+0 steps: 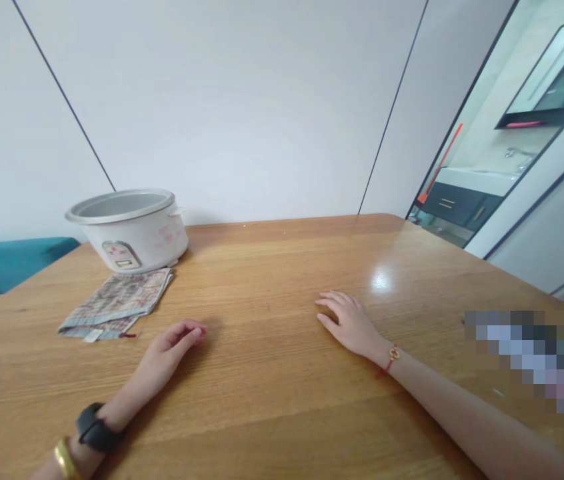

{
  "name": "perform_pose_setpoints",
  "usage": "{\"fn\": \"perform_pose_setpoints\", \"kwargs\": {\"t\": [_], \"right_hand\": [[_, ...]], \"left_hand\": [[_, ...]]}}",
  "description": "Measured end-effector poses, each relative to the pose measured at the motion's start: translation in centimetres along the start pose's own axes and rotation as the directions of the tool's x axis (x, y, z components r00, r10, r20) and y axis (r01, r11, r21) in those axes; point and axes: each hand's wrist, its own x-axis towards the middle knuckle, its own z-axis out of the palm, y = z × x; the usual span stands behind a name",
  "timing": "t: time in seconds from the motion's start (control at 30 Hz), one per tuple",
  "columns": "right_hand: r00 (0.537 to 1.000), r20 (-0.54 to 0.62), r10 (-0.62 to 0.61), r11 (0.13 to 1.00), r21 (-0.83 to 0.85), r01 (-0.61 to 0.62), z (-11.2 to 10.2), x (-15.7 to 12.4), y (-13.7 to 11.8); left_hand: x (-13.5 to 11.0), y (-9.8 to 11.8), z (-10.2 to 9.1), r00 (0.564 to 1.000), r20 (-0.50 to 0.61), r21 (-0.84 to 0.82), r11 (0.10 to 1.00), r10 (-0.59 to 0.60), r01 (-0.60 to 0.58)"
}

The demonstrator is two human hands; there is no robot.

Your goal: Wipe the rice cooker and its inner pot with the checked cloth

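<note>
Two bare hands lie well apart on a brown wood-grain table [262, 407]. The left hand [175, 345] is loosely curled, its thumb against the fingertips; the right hand [348, 324] is palm down, its fingers slightly spread. Just beyond the left hand, to its left, lies a folded brown-and-cream patterned cloth [117, 297] with blue-grey edging. Farther from that hand, behind the cloth, stands a white, round, open-topped rice cooker [149, 238] with pink flower prints; whether it touches the cloth, I cannot tell.
</note>
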Motion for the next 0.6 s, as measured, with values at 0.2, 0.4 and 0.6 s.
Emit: {"fn": "perform_pose_setpoints", "kwargs": {"t": [0.2, 0.4, 0.6], "right_hand": [[1.0, 0.01, 0.0, 1.0, -0.005, 0.0, -0.11, -0.05, -0.05], [1.0, 0.018, -0.004, 1.0, -0.003, 0.005, -0.11, -0.06, 0.0], [1.0, 0.025, -0.002, 1.0, -0.01, 0.003, -0.21, -0.1, -0.05]], "left_hand": [[0.02, -0.17, 0.05, 1.0, 0.002, -0.002, 1.0, 0.004, -0.004], [-0.18, 0.59, 0.15, 1.0, 0.003, 0.009, 1.0, 0.007, -0.007], [-0.15, 0.42, 0.15, 1.0, 0.009, 0.022, 1.0, 0.008, -0.008]]}}
